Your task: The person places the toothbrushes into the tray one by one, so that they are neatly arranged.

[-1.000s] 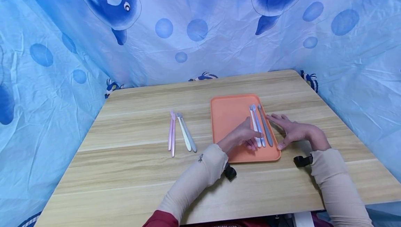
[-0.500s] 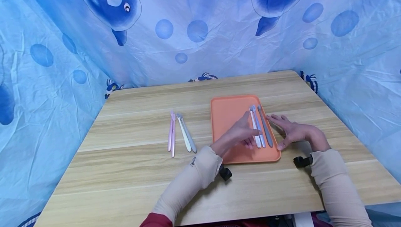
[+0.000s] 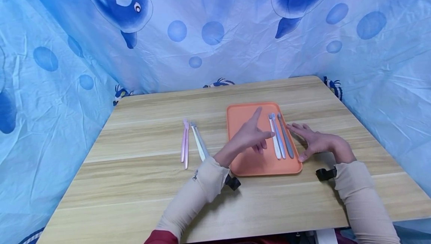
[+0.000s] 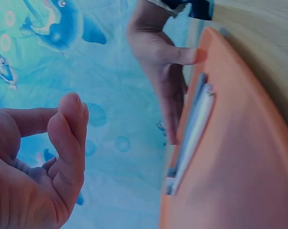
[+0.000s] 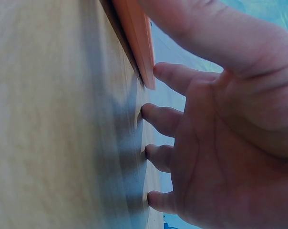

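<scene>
An orange tray [image 3: 269,167] carries three toothbrushes side by side along its right side: one white [image 3: 274,139], one violet-blue [image 3: 279,139] and one dark grey [image 3: 286,137]. Over the tray, left of the white toothbrush, my left hand [image 3: 247,136] hovers with its index finger pointing forward and holds nothing. In the left wrist view, its thumb and fingertips [image 4: 70,107] come near each other with no object seen between them. My right hand [image 3: 318,143] touches the tray's right rim with thumb and index finger; the other fingertips reach the table in the right wrist view.
Left of the tray, two pink toothbrushes [image 3: 186,148] lie side by side on the wooden table [image 3: 134,184]. Beside them are a white toothbrush [image 3: 197,143] and a grey-blue toothbrush [image 3: 202,142], their lower ends covered by my left sleeve. A blue dolphin-print curtain [image 3: 235,57] surrounds the table.
My left hand has drawn away leftward from the three toothbrushes on the tray, its index finger pointing further forward. Those toothbrushes stay put, and my right hand keeps its place at the rim.
</scene>
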Demonstrator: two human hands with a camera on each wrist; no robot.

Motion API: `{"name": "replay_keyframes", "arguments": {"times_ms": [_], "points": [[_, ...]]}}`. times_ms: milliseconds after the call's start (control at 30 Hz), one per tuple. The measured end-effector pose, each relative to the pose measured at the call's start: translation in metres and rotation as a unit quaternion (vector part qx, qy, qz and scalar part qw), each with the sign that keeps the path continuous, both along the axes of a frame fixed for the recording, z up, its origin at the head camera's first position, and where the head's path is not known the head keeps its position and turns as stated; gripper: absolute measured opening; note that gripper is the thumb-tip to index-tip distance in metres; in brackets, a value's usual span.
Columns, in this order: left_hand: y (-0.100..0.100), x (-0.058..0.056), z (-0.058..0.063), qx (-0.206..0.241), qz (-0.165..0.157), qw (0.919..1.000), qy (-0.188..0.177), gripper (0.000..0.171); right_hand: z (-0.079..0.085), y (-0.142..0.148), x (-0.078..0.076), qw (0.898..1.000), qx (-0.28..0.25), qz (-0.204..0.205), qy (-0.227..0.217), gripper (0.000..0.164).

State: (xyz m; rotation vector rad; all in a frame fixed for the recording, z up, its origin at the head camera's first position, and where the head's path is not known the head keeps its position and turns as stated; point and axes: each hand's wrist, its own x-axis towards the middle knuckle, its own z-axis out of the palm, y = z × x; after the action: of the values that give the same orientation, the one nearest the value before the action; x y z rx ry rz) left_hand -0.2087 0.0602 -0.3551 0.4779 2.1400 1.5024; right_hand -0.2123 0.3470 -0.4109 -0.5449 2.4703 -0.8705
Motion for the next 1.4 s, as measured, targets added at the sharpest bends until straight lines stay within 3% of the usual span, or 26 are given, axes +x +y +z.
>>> {"name": "replay_keyframes", "arguments": {"times_ms": [200, 433, 867, 1400], "points": [[-0.018, 0.005, 0.014, 0.032, -0.021, 0.9991, 0.02, 0.096, 0.0, 0.001, 0.0, 1.0, 0.002, 0.001, 0.002, 0.124], [-0.041, 0.006, 0.024, 0.036, -0.025, 0.9984, 0.037, 0.096, 0.0, 0.001, 0.0, 1.0, 0.003, 0.007, 0.009, 0.125], [-0.094, -0.001, 0.031, 0.038, 0.035, 0.9977, 0.043, 0.097, 0.0, 0.001, 0.0, 1.0, 0.003, 0.009, 0.008, 0.124], [-0.164, -0.013, 0.02, 0.031, 0.101, 0.9942, 0.023, 0.099, 0.002, 0.002, -0.001, 1.0, -0.002, -0.01, -0.007, 0.127]]}}
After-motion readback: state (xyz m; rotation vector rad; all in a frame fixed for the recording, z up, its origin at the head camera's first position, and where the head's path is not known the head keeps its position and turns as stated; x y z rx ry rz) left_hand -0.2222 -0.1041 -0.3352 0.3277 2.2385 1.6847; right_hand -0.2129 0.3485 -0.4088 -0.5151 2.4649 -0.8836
